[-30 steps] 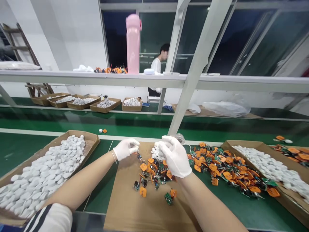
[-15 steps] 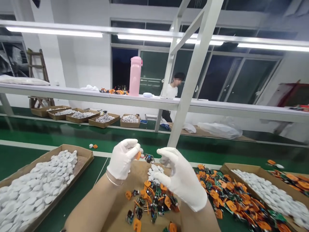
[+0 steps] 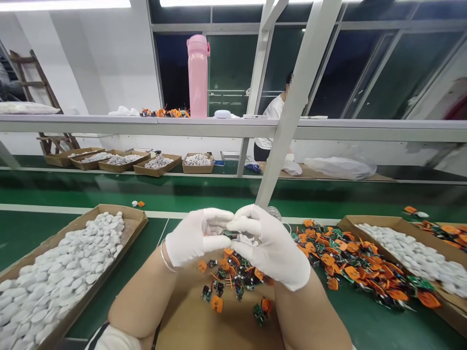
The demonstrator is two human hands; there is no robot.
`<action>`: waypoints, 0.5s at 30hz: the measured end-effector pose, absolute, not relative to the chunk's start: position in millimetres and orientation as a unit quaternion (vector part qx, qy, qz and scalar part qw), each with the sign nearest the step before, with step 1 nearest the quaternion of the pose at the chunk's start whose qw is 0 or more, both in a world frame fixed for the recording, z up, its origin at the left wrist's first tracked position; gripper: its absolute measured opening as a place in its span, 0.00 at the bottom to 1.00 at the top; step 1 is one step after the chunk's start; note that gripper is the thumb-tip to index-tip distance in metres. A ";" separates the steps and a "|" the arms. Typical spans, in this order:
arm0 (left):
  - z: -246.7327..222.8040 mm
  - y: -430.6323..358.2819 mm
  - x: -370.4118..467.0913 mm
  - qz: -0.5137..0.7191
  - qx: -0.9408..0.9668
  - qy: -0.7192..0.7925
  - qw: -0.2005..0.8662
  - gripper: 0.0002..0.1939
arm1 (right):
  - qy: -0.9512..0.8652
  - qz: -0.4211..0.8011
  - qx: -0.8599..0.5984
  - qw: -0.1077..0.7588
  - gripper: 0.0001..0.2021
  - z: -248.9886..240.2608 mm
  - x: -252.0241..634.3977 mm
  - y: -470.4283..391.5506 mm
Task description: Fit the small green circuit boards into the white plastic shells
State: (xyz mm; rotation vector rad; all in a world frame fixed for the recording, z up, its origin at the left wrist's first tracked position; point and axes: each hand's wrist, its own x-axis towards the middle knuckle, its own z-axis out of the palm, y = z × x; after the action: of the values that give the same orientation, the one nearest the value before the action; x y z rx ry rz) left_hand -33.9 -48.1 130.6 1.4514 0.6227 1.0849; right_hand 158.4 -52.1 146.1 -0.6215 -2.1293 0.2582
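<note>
My left hand (image 3: 199,235) and my right hand (image 3: 268,243), both in white gloves, meet above the cardboard (image 3: 219,330) at the middle. Between their fingertips is a small circuit board (image 3: 230,234), mostly covered by the gloves; both hands are closed on it. Just below them lies a loose cluster of orange and green circuit parts (image 3: 237,277). White pieces lie partly hidden behind my right hand's fingers.
A tray of white pieces (image 3: 73,267) stands on the left, another (image 3: 412,253) on the right. Beside the right one is a heap of orange parts (image 3: 350,262). A slanted metal post (image 3: 284,131) rises ahead. A pink bottle (image 3: 198,78) stands on the shelf; a person is beyond.
My hands have come together, and the board that was at my left fingertips is now between both. The orange piece there is no longer visible. The view has tilted down.
</note>
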 end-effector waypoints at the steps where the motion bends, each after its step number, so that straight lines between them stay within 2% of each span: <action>1: 130.5 -47.5 -33.7 0.477 0.617 0.264 0.568 0.23 | -0.849 0.122 -0.258 0.445 0.15 145.5 157.1 -51.5; 4: 129.2 -44.0 -37.1 0.530 0.595 0.267 0.543 0.25 | -0.795 0.226 -0.265 0.496 0.17 143.1 152.5 -49.1; 6: 128.6 -42.2 -42.2 0.545 0.585 0.284 0.529 0.24 | -0.731 0.315 -0.260 0.546 0.12 141.8 149.4 -48.2; 8: 129.1 -42.3 -47.1 0.543 0.590 0.296 0.519 0.21 | -0.666 0.395 -0.252 0.580 0.08 141.0 147.0 -48.0; 10: 130.7 -44.1 -49.9 0.537 0.609 0.285 0.509 0.16 | -0.623 0.455 -0.236 0.591 0.08 140.7 145.8 -47.8; 15: 134.6 -48.4 -48.1 0.549 0.650 0.217 0.478 0.13 | -0.612 0.490 -0.209 0.585 0.15 138.6 146.8 -46.1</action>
State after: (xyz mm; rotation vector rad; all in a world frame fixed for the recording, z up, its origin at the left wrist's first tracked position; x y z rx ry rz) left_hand -48.1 -48.4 134.6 1.5876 0.5298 1.3409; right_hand 146.8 -46.1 138.6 -0.4872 -1.4288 1.1421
